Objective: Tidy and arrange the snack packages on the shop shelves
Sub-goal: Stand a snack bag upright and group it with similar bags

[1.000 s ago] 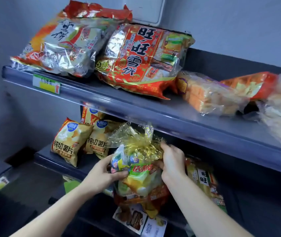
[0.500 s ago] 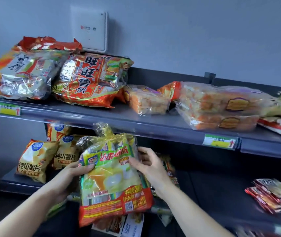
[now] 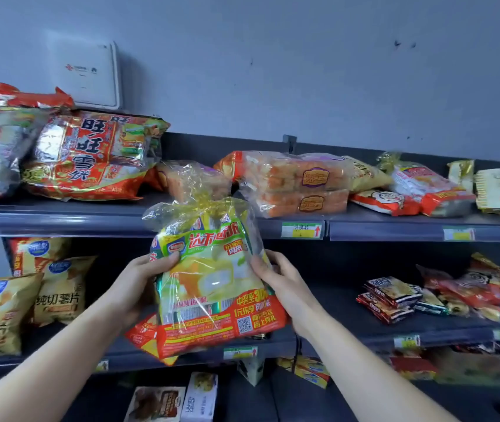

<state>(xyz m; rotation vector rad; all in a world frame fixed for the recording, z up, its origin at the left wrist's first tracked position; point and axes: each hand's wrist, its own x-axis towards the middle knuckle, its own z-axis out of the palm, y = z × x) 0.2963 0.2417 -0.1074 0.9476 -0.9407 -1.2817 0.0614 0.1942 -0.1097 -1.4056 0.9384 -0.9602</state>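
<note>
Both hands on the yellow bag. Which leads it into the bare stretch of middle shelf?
Right, likely. The right hand grips the yellow bag by its right edge, beside the bare stretch of middle shelf, short of the dark packets. The left hand holds the opposite edge, nearer the chip bags.

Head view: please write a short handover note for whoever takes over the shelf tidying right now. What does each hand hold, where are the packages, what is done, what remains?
Left hand grips the left edge of the yellow-green cake bag; right hand grips its right edge.
The bag is in the air before the shelves, top up.
Upper shelf: red rice cracker bags left, bread packs middle.
Middle shelf: potato chip bags left, small dark packets right.
Done: bag picked up.
Left: place it, straighten the rest.
</note>
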